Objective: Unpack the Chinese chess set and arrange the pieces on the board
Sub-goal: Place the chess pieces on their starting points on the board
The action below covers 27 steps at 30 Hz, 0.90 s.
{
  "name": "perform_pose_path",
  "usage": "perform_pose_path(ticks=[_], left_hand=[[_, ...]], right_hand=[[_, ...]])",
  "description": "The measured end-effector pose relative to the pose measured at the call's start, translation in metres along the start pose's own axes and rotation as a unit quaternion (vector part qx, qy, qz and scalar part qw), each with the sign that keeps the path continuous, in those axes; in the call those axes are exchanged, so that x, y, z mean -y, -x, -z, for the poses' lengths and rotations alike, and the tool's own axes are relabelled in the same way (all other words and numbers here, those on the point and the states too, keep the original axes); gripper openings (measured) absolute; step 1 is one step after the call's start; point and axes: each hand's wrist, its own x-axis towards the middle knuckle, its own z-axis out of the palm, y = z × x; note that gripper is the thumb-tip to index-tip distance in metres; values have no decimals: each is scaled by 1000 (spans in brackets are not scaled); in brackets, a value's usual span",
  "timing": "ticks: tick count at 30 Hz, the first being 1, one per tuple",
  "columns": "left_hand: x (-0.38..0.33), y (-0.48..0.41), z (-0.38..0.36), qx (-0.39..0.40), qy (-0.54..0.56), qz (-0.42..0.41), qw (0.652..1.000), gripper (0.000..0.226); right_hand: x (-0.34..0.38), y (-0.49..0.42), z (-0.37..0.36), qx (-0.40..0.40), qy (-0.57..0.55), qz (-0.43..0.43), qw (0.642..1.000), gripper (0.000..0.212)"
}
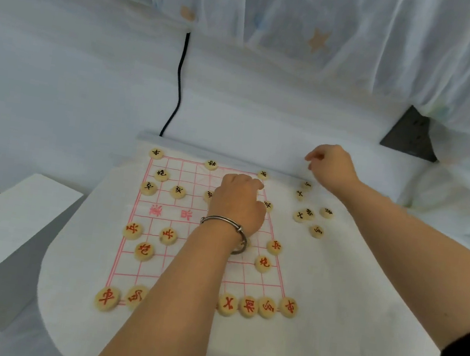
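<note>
A white cloth board [298,277] with a pink grid lies flat. Red-lettered pieces [248,306] line the near row, with more red ones [132,230] above it. Black-lettered pieces [178,191] stand on the far half. Several loose black pieces [303,216] lie on the cloth, right of the grid. My left hand [236,200], with a metal bangle on the wrist, reaches over the far right of the grid. Its fingertips are pinched down on a pale piece that is mostly hidden. My right hand [332,167] hovers beyond the loose pieces, its fingers curled, and no piece shows in it.
A black cable [179,79] runs down the white backdrop to the board's far edge. White foam blocks [9,224] stand to the left. A dark triangular panel [411,136] shows at the right under a sheer star-print curtain [281,9].
</note>
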Motion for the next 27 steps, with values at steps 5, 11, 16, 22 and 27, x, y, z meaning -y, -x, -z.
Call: perform_pose_path(ticks=[5,11,16,22,27], left_hand=[[-25,-6,-26,6,-21,-32,999,49],[-27,-16,-38,3,-50,-19,999,49],[-28,-17,-44,-5,-69,-26,997,49],[-33,-14,-46,13,-74,-30,997,48],[-33,-14,-44,10,-75,-30,997,48]], right_hand=[[-48,-7,15,27,76,-37,996,40],[-71,-16,-7,187,135,26,973,54],[-72,-17,-22,158,119,56,979,37],[-74,-10,-15,163,105,63,979,29],[-78,-8,10,169,80,55,981,34]])
